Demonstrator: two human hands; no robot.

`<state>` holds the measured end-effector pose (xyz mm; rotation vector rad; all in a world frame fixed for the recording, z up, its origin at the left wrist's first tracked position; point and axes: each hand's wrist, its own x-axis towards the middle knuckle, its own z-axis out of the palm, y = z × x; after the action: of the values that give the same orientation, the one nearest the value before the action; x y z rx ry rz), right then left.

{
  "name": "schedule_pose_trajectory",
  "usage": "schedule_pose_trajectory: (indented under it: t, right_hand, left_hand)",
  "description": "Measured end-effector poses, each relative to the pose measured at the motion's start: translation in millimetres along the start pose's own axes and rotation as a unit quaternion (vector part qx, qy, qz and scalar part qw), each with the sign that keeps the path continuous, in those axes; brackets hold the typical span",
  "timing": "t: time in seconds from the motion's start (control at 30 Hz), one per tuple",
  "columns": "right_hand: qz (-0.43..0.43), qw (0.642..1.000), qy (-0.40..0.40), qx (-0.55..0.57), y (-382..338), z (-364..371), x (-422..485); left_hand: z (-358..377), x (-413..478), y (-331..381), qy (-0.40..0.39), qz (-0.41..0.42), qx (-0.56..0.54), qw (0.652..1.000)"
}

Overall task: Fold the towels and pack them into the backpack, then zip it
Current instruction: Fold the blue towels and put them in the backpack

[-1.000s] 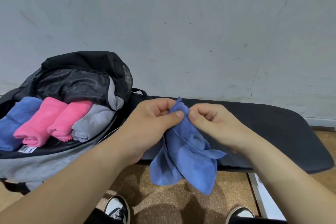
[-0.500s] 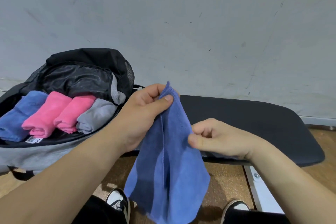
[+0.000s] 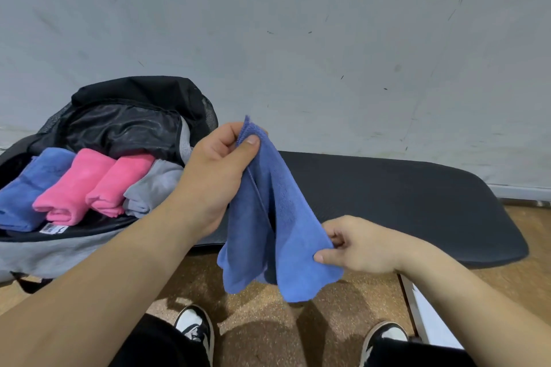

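Holding the blue towel [image 3: 277, 217] up in front of me, just over the near edge of the bench [image 3: 402, 197]. My left grip [image 3: 214, 176] pinches the top corner between thumb and fingers, up high. My right grip [image 3: 360, 244] pinches the lower right edge, lower down and off to the right. The cloth hangs between the two in loose lengthwise folds, and its bottom corners dangle free above the floor [image 3: 268, 322].

Off to my left, the backpack [image 3: 59, 250] lies open at the end of the bench, its black flap thrown back toward the wall [image 3: 298, 39]. Four rolls sit in it side by side, touching: the folded blue towel [image 3: 26, 188] farthest left, then the pink towel [image 3: 74, 182], the second pink towel [image 3: 119, 182], and the grey towel [image 3: 152, 191] right beside my left wrist. A white label [image 3: 55, 229] shows on the rim under the pink one. Below me are my two black-and-white shoes [image 3: 195, 328].
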<state>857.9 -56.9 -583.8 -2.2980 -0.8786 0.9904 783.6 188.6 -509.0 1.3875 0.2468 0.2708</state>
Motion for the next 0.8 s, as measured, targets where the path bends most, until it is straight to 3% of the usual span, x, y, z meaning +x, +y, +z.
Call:
schedule_pose_trajectory:
  t: [0.13,0.2,0.33,0.57,0.63,0.7,0.8]
  right_hand:
    - [0.062,0.983,0.173,-0.022,13,-21,-15]
    - [0.081,0.972,0.221,-0.013,22,-30,-22]
    - [0.098,0.968,0.225,-0.056,28,-41,-32]
    - [-0.005,0.951,0.276,0.141,23,-60,-60]
    - [-0.050,0.919,0.275,0.279,17,-63,-69]
    - [-0.085,0.864,0.277,0.411,9,-65,-74]
    - [-0.080,0.806,0.292,0.509,5,-65,-74]
  left_hand:
    - [-7,1,-4,0.020,0.016,0.033,0.999]
    - [-8,2,-5,0.029,0.018,0.049,0.998]
    - [-10,2,-11,0.040,0.029,0.107,0.993]
    - [-12,5,-11,0.069,0.030,0.077,0.994]
    - [-17,5,-10,0.073,0.022,0.067,0.995]
    - [-19,5,-8,0.060,0.005,0.051,0.997]
    - [-18,5,-6,0.042,-0.019,0.023,0.999]
